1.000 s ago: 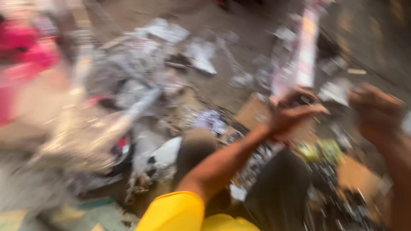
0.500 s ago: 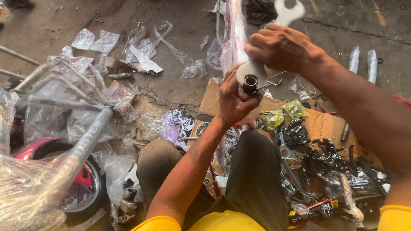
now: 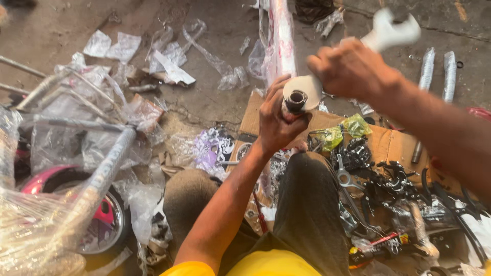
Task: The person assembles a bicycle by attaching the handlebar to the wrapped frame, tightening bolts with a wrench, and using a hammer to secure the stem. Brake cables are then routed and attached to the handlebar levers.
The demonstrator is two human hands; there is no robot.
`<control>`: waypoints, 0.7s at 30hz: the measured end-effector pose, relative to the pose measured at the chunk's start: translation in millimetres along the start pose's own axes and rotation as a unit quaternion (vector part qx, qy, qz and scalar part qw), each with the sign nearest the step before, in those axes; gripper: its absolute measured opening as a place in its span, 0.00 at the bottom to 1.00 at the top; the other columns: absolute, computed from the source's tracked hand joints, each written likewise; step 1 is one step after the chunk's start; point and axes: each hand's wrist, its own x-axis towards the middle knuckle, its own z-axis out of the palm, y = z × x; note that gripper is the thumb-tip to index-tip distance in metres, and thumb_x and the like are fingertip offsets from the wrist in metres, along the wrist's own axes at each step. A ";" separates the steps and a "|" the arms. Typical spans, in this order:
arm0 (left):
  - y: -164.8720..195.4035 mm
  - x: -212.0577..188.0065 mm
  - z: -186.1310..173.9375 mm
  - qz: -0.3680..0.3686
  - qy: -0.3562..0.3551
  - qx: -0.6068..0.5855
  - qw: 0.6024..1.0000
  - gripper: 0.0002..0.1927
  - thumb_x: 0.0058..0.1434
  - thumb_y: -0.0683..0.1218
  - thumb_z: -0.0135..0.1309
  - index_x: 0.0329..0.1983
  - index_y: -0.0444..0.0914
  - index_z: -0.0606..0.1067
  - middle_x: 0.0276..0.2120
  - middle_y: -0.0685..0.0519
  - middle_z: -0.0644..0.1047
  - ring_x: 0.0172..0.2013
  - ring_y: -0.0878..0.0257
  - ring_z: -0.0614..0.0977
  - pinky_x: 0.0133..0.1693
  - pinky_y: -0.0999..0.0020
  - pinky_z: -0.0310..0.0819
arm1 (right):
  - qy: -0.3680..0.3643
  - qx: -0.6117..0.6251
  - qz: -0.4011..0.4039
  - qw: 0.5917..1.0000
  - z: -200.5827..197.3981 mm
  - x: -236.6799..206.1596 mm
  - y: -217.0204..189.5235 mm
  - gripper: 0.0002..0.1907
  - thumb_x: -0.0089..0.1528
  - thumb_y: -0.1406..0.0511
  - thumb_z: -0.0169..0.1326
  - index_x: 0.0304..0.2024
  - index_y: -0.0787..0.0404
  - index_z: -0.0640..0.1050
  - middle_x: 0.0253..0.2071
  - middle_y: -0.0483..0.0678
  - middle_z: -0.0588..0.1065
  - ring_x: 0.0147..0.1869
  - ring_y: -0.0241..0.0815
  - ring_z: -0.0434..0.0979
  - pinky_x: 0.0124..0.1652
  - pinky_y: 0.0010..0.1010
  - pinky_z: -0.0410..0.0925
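My left hand (image 3: 279,120) grips the near end of a long pink and white tube (image 3: 280,43) wrapped in clear plastic, just below its open dark socket (image 3: 296,99). My right hand (image 3: 353,69) is closed on a white open-ended wrench (image 3: 391,30), whose near head sits on the tube's end beside the socket. The wrench's jaws point up and away and look blurred. My knees and dark trousers (image 3: 307,204) are below the hands.
A flattened cardboard sheet (image 3: 394,145) holds black brackets, a small spanner (image 3: 343,176), green bags of small parts and cables. Plastic-wrapped frame tubes and a pink wheel (image 3: 102,214) lie at the left. Torn plastic scraps litter the concrete floor; two wrapped rods (image 3: 427,69) lie right.
The view has steadied from a blurred swing. My right hand with the wrench has shifted right and up along the tube's end; my left hand keeps its grip on the tube.
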 end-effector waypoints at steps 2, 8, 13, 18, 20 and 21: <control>0.3 -4.8 -4.6 0.008 0.015 0.033 0.999 0.31 0.50 0.47 0.66 0.56 0.30 0.71 0.58 0.37 0.73 0.65 0.41 0.72 0.67 0.50 0.64 | -0.043 0.063 0.109 0.991 3.4 -18.4 -16.8 0.09 0.70 0.70 0.44 0.37 0.64 0.74 0.31 0.56 0.78 0.27 0.48 0.81 0.29 0.40 0.74; 1.1 -43.0 -3.9 -0.341 -0.162 0.195 0.905 0.39 0.47 0.60 0.66 0.58 0.34 0.74 0.48 0.40 0.79 0.49 0.45 0.82 0.49 0.53 0.77 | 0.087 0.099 -0.017 0.991 11.8 -52.8 -15.7 0.18 0.61 0.59 0.56 0.45 0.68 0.78 0.30 0.57 0.78 0.30 0.51 0.81 0.34 0.39 0.76; -19.9 -68.4 -14.0 -0.396 -0.300 0.102 0.862 0.29 0.42 0.69 0.65 0.41 0.48 0.88 0.35 0.52 0.85 0.38 0.55 0.87 0.41 0.58 0.78 | 0.157 0.145 -0.059 0.975 -7.0 -51.6 -11.6 0.17 0.68 0.58 0.55 0.50 0.65 0.77 0.34 0.55 0.79 0.33 0.50 0.81 0.36 0.38 0.76; -27.3 -85.1 -8.0 -0.399 -0.258 0.205 0.856 0.33 0.41 0.71 0.69 0.43 0.47 0.82 0.34 0.50 0.84 0.37 0.55 0.86 0.41 0.57 0.79 | 0.055 0.089 0.105 0.989 -27.4 -66.0 -68.3 0.17 0.70 0.56 0.53 0.47 0.65 0.76 0.33 0.57 0.78 0.33 0.51 0.81 0.32 0.39 0.76; -31.0 -83.9 -5.6 -0.397 -0.249 0.205 0.859 0.33 0.40 0.71 0.69 0.42 0.47 0.82 0.34 0.50 0.84 0.37 0.56 0.87 0.40 0.58 0.79 | 0.004 0.063 0.204 0.977 -24.7 -79.0 -87.2 0.15 0.69 0.58 0.52 0.45 0.64 0.75 0.32 0.58 0.78 0.33 0.50 0.82 0.33 0.40 0.76; -32.3 -83.5 -4.6 -0.391 -0.243 0.194 0.866 0.31 0.41 0.70 0.69 0.41 0.47 0.83 0.34 0.50 0.85 0.37 0.55 0.86 0.40 0.57 0.78 | 0.039 0.093 0.202 0.974 -20.3 -82.2 -87.4 0.14 0.67 0.58 0.53 0.44 0.63 0.76 0.32 0.57 0.78 0.33 0.52 0.82 0.32 0.42 0.75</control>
